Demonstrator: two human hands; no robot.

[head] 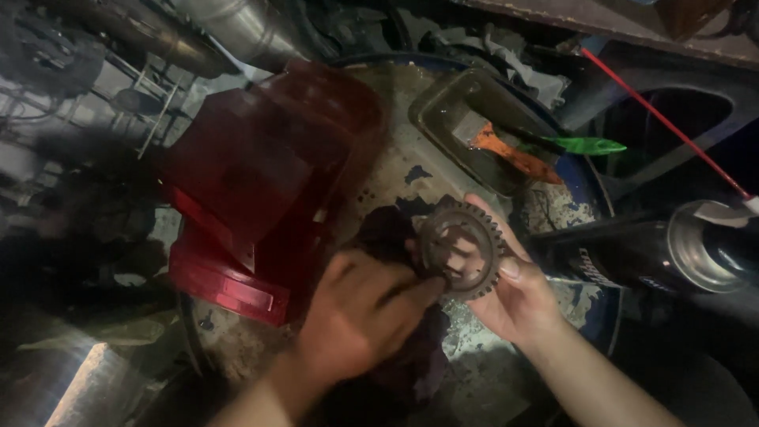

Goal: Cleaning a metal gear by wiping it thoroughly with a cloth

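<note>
Scanning from the left: a red plastic housing [261, 182], stepped and glossy, lies tilted on the round blue drum top [589, 198] that serves as the table here. Its lower edge sits just beside the work area.

Left hand [360, 316]: fingers curled and pressed together around a dark rag [395, 237], fingertips pushed against the face of the gear. The image is motion-blurred at this hand, so exact finger placement cannot be resolved.

Gear [464, 247]: toothed metal ring, held upright above the drum top, between both hands. Brownish, dull, looks rusty or grease-filmed; the teeth appear even round the rim where visible; centre open with a hub or web section partly hidden by the rag.

Right hand [514, 296]: pinching the gear rim, thumb on the near face, fingers wrapped behind the teeth.

Further right: a dark rectangular tray [443, 107] holding an orange-handled brush [514, 154], a green-handled tool [589, 145], then a black aerosol can [632, 253] lying on its side with a red straw [664, 119].

Risks, as judged:
- Oily film plus a rim-only pinch: the gear may slip and drop onto the drum top.
- Rag threads may snag on the teeth; tooth edges may nick the fingertips.
- The can, on its side near the edge, may roll if knocked by the right forearm.
- The housing may slide if nudged.
</note>
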